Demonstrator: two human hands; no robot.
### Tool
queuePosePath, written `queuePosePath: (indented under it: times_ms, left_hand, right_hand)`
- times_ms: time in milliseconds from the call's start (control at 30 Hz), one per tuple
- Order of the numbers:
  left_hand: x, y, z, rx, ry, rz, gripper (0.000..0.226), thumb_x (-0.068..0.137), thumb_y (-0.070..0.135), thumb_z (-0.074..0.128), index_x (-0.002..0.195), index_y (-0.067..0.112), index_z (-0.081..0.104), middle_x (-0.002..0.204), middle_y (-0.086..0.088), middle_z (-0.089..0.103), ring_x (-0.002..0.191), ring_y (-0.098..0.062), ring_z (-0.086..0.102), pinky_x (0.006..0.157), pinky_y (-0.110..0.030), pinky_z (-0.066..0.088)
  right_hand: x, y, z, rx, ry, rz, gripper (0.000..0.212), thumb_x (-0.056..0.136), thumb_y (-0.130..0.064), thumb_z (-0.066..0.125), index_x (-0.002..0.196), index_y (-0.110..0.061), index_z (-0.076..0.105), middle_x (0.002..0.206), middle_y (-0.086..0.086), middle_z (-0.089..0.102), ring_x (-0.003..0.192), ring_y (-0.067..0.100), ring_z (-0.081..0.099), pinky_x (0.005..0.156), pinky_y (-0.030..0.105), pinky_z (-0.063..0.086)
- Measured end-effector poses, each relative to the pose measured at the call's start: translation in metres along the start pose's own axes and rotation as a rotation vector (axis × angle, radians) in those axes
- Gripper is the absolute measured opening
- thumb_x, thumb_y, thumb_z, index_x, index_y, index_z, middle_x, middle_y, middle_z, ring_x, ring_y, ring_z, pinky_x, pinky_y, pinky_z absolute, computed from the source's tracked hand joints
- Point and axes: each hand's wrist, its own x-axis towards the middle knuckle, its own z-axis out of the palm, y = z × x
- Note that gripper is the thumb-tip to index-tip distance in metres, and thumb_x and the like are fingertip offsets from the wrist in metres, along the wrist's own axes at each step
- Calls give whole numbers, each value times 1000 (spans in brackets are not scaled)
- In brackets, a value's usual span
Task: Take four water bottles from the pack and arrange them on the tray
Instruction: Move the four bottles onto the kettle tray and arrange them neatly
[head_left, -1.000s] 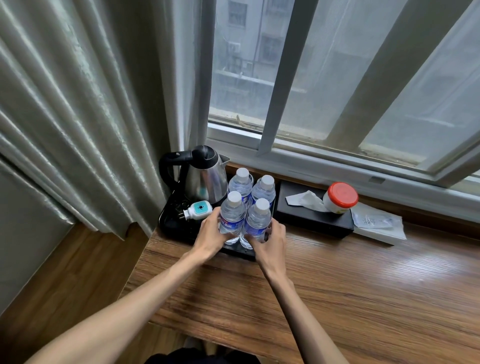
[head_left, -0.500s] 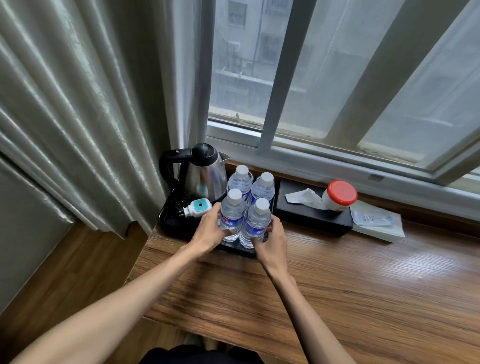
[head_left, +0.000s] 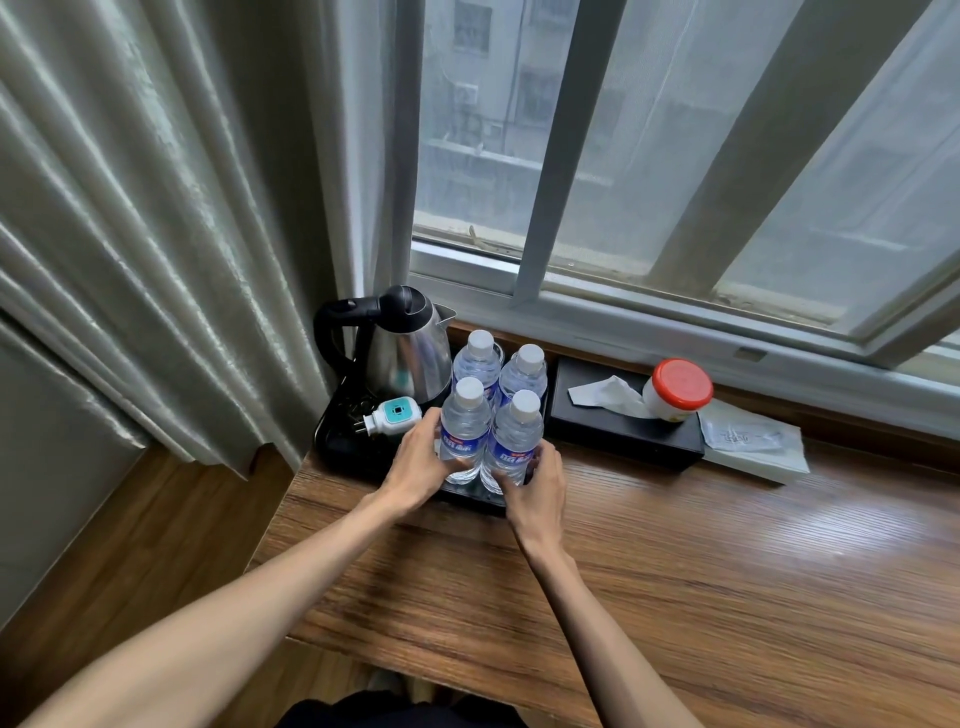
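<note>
Left grip: the left hand (head_left: 423, 460) was wrapped around the front-left bottle (head_left: 464, 434) at label height, fingers curled on its outer side.
Right grip: the right hand (head_left: 535, 486) held the front-right bottle (head_left: 516, 441) low on its body, thumb across the front.
Bottle position: both front bottles stood upright, touching each other, on the near edge of the black tray (head_left: 337, 441); the rear two bottles (head_left: 498, 366) stood upright just behind them, forming a tight square.
Task status: judged near complete, with four bottles on the tray and only final squaring left.
Step advice: press the front pair gently inward and back until they meet the rear pair, keep the bases flat, then release straight outward so nothing tips. Light, thin-walled bottles would likely dent under a hard squeeze.
Pack: not in view.
Surroundings: a steel kettle (head_left: 402, 353) occupied the tray's rear left, close to the rear-left bottle; a white and teal plug (head_left: 392, 418) lay just beside the left hand.
Obstructions: the plug left little room for the left hand to withdraw; a black tissue box (head_left: 623, 431) sat just right of the tray, with a red-lidded jar (head_left: 678, 389) on it.
Worktop: wooden worktop (head_left: 675, 571), otherwise bare near the person.
</note>
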Motion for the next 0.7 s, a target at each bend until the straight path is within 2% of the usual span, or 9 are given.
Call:
queuePosePath:
  times_ms: [200, 267, 367, 467, 700]
  left_hand:
    - [0, -4, 9, -22, 60, -23, 70, 57, 49, 84, 114, 23, 53, 108, 7, 72, 100, -10, 69, 87, -43, 56]
    - [1, -6, 10, -17, 59, -19, 68, 61, 39, 89, 116, 20, 54, 110, 6, 72, 102, -10, 68, 89, -41, 56]
    - [2, -10, 9, -10, 42, -1, 65, 64, 28, 91, 119, 18, 58, 115, 5, 71, 107, -9, 66, 94, -38, 55]
    - [1, -13, 7, -17, 35, 11, 62, 66, 28, 89, 120, 19, 60, 114, 6, 72, 109, -8, 67, 94, -40, 55]
    - [4, -14, 7, -15, 38, 20, 62, 65, 35, 90, 118, 23, 60, 112, 10, 73, 108, -5, 67, 92, -36, 56]
  right_hand:
    - [2, -4, 3, 5, 32, 49, 61, 72, -30, 86, 119, -8, 53, 114, 6, 58, 101, 22, 59, 87, 33, 49]
    - [3, -3, 3, 8, 27, 46, 63, 72, -31, 86, 120, -8, 52, 116, 7, 57, 102, 22, 59, 89, 36, 50]
    - [2, 2, 5, 19, 11, 44, 64, 71, -23, 87, 122, -11, 51, 118, 5, 60, 105, 22, 60, 92, 40, 52]
    - [2, 5, 7, 32, 13, 51, 62, 70, -15, 87, 120, -14, 50, 116, 3, 62, 104, 22, 62, 91, 43, 53]
    - [0, 1, 8, 27, 37, 48, 60, 69, -16, 88, 116, -13, 51, 111, 1, 62, 99, 21, 61, 86, 40, 53]
